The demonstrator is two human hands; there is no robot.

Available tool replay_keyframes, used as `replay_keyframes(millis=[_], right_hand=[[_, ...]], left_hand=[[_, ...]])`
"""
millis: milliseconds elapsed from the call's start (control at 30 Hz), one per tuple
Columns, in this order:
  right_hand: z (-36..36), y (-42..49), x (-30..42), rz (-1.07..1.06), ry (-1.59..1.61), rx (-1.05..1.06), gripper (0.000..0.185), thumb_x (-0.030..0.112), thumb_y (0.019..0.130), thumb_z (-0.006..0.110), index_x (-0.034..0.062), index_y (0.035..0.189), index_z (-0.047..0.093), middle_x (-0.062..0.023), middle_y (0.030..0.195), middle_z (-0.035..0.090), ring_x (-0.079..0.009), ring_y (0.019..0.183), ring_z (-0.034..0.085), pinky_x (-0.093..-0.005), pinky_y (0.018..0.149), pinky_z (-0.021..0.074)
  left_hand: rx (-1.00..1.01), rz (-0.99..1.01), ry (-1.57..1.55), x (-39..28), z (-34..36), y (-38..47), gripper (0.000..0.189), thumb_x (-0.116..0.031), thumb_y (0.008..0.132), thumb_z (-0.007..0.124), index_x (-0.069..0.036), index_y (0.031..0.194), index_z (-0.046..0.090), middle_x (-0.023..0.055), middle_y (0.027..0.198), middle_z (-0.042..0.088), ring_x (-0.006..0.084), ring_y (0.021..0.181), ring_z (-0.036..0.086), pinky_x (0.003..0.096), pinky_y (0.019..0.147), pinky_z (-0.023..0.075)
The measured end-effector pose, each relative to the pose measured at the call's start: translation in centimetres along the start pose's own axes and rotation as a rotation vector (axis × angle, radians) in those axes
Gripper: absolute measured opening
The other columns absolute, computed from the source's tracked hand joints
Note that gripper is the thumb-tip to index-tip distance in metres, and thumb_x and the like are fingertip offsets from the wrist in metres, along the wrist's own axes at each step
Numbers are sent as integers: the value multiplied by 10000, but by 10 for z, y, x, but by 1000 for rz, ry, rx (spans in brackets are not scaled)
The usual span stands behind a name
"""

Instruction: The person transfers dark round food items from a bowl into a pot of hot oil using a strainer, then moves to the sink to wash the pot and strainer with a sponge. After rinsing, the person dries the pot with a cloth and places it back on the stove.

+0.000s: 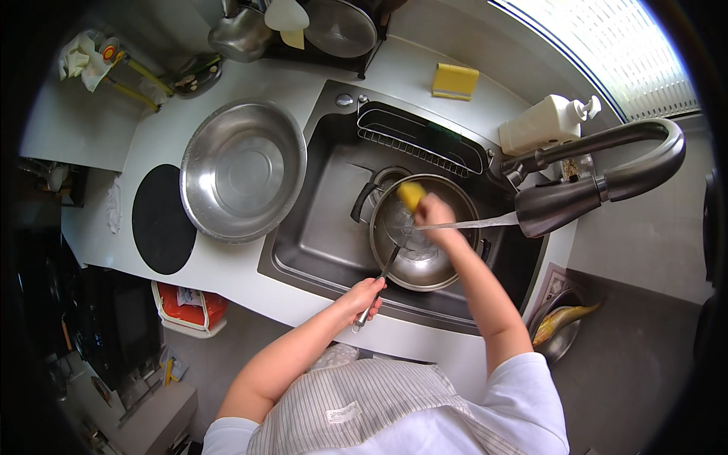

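My left hand [365, 298] is closed around the handle of a long-handled strainer or skimmer [391, 263], whose round head lies over the metal pan [419, 276]. In my right hand [437, 217] is a yellow sponge [411, 196], blurred, above the pan's upper part. The two-handled pan sits in the dark sink [335, 227], partly beside the drain [392, 177]. Water from the faucet head [554, 207] runs toward the pan past my right hand, and some water lies in the pan. The skimmer's head is partly hidden by glare and water.
A large steel basin [244, 170] rests on the counter left of the sink, overlapping a black round mat [162, 227]. A wire rack [415, 151] hangs at the sink's back. Behind stand a soap bottle [540, 125] and a yellow holder [455, 81]. A fish [560, 324] lies in a bowl at right.
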State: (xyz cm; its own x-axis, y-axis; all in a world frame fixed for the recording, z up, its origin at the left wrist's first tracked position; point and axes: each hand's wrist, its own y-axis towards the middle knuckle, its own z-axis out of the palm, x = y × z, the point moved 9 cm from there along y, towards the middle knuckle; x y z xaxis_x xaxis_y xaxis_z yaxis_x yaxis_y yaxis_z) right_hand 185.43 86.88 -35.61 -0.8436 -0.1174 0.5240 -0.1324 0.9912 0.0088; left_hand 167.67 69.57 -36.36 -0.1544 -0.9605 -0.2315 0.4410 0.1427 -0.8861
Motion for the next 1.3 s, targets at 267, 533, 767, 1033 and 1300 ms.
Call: replay_keyframes(millis=[267,533,767,1033,1300], right_hand=[[144,-10,-80,295,-173,601,191,189,775,556,92,909,653,-159,934,642,-328,882,623,-414,744,488],[127,-12,-79,377,-272,478,239,203,767,517,64,898,662,-161,941,649,-306,956,612,-393,788,482],[157,-25,-58,337,509,594,265,273,747,611,69,908,662,-151,946,656,-304,895,624,-340,769,488],[185,-57,-89,416,159,989,207,228,769,596,68,868,682,-99,833,667,-241,702,607,-343,609,462],[65,-87,-103,876,502,-74,241,209,818,508,-11,852,601,-113,831,629,-252,774,582,-326,742,452]], left_hand=[[-7,3,113,-8,0,5,259,-331,963,380,-79,1011,411,-3,568,416,76,374,367,245,333,308],[-84,38,284,-15,-10,-6,211,-288,955,406,-77,959,406,-3,573,421,78,371,364,247,337,314],[-114,82,425,-18,-17,0,214,-271,950,426,-66,894,403,1,554,420,75,359,362,248,326,307],[-76,96,460,-24,-18,-3,218,-232,931,475,-24,993,444,0,564,444,74,367,383,233,333,309],[-78,275,824,-48,3,-53,307,-101,840,531,-1,1095,392,51,659,526,121,497,527,279,413,421]])
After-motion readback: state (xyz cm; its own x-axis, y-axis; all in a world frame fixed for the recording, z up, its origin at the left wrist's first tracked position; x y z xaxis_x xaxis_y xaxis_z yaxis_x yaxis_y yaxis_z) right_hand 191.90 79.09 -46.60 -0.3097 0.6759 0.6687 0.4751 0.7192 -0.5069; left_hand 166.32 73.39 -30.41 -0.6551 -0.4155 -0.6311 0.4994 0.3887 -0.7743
